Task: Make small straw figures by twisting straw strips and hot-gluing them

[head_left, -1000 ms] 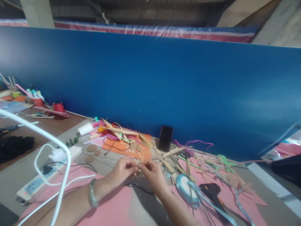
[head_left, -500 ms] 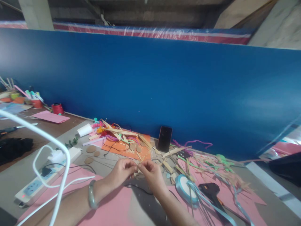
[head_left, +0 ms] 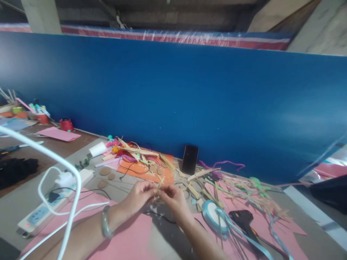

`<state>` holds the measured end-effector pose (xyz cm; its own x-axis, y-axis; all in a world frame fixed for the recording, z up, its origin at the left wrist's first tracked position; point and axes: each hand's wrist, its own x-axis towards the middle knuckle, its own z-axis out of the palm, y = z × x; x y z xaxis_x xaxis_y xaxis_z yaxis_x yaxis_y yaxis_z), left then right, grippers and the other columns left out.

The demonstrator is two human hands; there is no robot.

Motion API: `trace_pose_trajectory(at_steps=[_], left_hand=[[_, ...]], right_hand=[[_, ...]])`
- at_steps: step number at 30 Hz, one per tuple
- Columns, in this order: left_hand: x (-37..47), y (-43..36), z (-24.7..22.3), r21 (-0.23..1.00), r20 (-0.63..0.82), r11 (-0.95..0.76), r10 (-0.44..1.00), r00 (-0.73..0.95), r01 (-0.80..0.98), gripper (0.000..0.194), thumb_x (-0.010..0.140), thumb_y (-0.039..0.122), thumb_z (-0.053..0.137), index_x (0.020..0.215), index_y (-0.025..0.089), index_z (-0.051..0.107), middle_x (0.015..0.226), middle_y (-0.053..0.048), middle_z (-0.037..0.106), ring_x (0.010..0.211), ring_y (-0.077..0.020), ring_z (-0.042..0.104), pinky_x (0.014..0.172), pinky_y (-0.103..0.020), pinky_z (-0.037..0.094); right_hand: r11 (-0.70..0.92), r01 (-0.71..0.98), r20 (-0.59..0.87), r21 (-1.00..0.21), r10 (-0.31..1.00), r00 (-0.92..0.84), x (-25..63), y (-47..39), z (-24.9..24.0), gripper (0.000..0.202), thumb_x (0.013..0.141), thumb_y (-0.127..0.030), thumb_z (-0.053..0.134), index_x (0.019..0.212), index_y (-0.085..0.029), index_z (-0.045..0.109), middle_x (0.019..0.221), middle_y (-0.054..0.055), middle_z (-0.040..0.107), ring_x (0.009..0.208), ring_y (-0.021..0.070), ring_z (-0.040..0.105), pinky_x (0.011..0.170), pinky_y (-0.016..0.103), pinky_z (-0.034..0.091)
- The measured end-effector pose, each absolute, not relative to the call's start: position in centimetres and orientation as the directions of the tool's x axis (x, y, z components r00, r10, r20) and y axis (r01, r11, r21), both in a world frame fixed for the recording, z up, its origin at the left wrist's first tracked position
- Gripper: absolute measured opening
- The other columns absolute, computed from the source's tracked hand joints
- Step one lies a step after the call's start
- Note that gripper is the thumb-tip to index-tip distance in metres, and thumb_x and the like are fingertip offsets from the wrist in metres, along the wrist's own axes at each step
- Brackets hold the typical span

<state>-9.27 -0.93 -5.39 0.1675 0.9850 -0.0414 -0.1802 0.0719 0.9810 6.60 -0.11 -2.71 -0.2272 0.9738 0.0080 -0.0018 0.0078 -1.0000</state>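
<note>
My left hand (head_left: 142,195) and my right hand (head_left: 173,200) meet fingertip to fingertip over the middle of the table. Both are closed in a pinch on a small piece of dry straw-coloured strip (head_left: 161,180), whose pale ends stick up between the fingers. Its lower part is hidden by the fingertips. Behind the hands lies an orange sheet (head_left: 146,176) with pale scraps and small brown discs on it. A roll of light blue ribbon (head_left: 215,218) rests to the right of my right hand, with a black glue gun (head_left: 244,220) beside it.
A phone (head_left: 190,159) leans against the blue partition (head_left: 173,90). On the left, a white power strip (head_left: 40,213) has plugs in it, and a thick white cable (head_left: 77,187) arches across the foreground. Pink sheets (head_left: 130,238) and straw strips (head_left: 141,151) lie about the table.
The straw strip's ends now show upright above my fingertips, where before the piece was mostly hidden. Both hands have shifted only slightly.
</note>
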Motion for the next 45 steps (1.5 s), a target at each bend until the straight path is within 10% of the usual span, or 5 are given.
trace_pose_trajectory(at_steps=[19, 45], left_hand=[[-9.0, -1.1, -4.2, 0.955, -0.106, 0.162, 0.968, 0.226, -0.249, 0.023, 0.075, 0.035, 0.073, 0.078, 0.012, 0.072, 0.066, -0.004, 0.068, 0.053, -0.0099, 0.056, 0.05, -0.02, 0.041], [-9.1, -1.1, -4.5, 0.968, -0.1, 0.144, 0.973, 0.209, -0.205, 0.019, 0.072, 0.031, 0.077, 0.071, 0.013, 0.071, 0.052, 0.001, 0.059, 0.045, -0.0077, 0.049, 0.043, -0.018, 0.034]], right_hand=[[-0.004, -0.027, 0.001, -1.0, 0.985, -0.172, 6.8, 0.1, -2.3, 0.033, 0.068, -0.047, 0.074, 0.063, -0.018, 0.059, 0.047, -0.007, 0.045, 0.045, 0.0088, 0.039, 0.047, 0.022, 0.034], [-0.051, -0.004, -0.049, -0.999, 0.98, -0.192, 6.6, -0.3, -1.3, 0.023, 0.069, -0.035, 0.068, 0.058, -0.017, 0.059, 0.046, -0.007, 0.044, 0.045, 0.0079, 0.036, 0.047, 0.022, 0.03]])
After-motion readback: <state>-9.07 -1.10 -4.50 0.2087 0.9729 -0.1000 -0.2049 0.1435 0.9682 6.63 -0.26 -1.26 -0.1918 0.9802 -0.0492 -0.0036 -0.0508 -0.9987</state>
